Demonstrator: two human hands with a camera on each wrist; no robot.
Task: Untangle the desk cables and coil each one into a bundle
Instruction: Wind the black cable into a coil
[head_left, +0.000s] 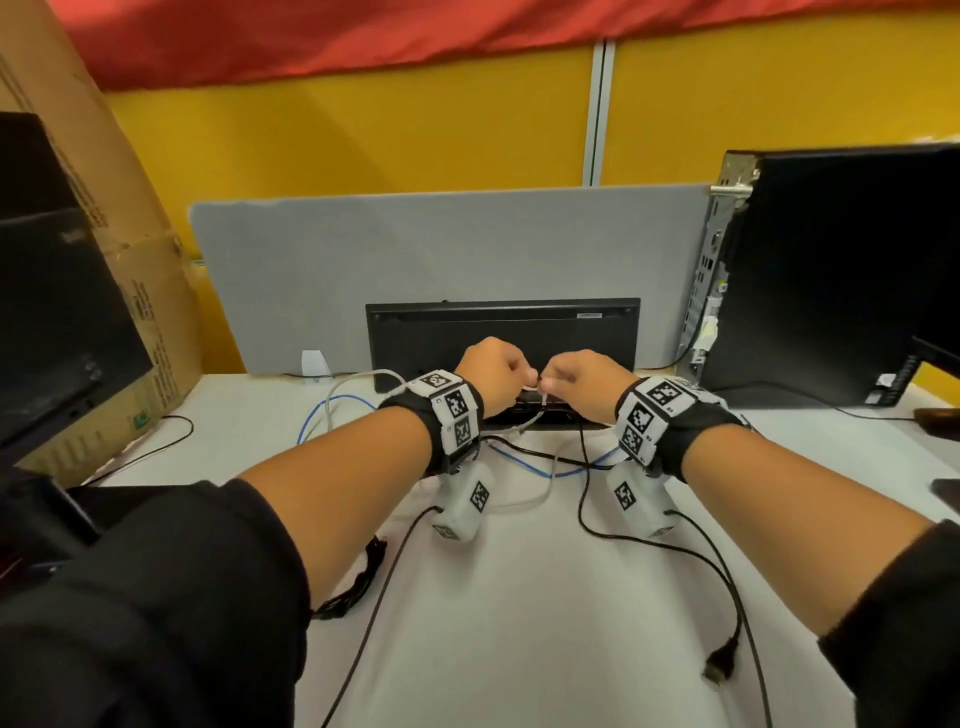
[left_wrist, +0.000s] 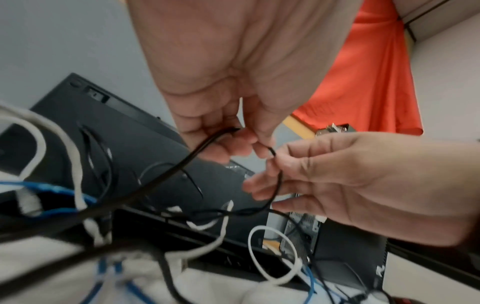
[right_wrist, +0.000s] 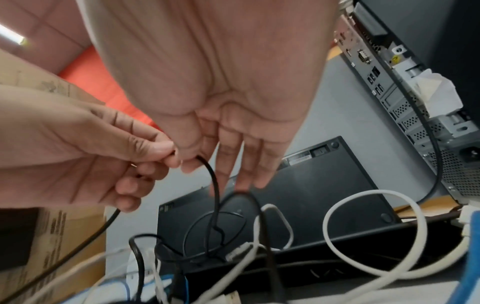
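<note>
Over the white desk (head_left: 519, 597) lies a tangle of cables: a white cable (head_left: 358, 376), a blue cable (head_left: 322, 410) and thin black cables (head_left: 587, 499). Both hands meet above the tangle, in front of the keyboard. My left hand (head_left: 522, 375) pinches one thin black cable (left_wrist: 197, 152) at its fingertips (left_wrist: 233, 137). My right hand (head_left: 550, 382) pinches the same cable (right_wrist: 214, 185) a short way along between thumb and forefinger (right_wrist: 192, 162), its other fingers hanging straight. The cable drops from the hands in a loop into the knot of black and white cable (right_wrist: 233, 253) below.
A black keyboard (head_left: 498, 332) stands on edge against the grey divider (head_left: 441, 249). A computer tower (head_left: 841, 270) is at the right, a cardboard box (head_left: 130, 312) and a monitor (head_left: 52, 312) at the left. A black plug (head_left: 722, 665) and a black bundle (head_left: 358, 582) lie near me.
</note>
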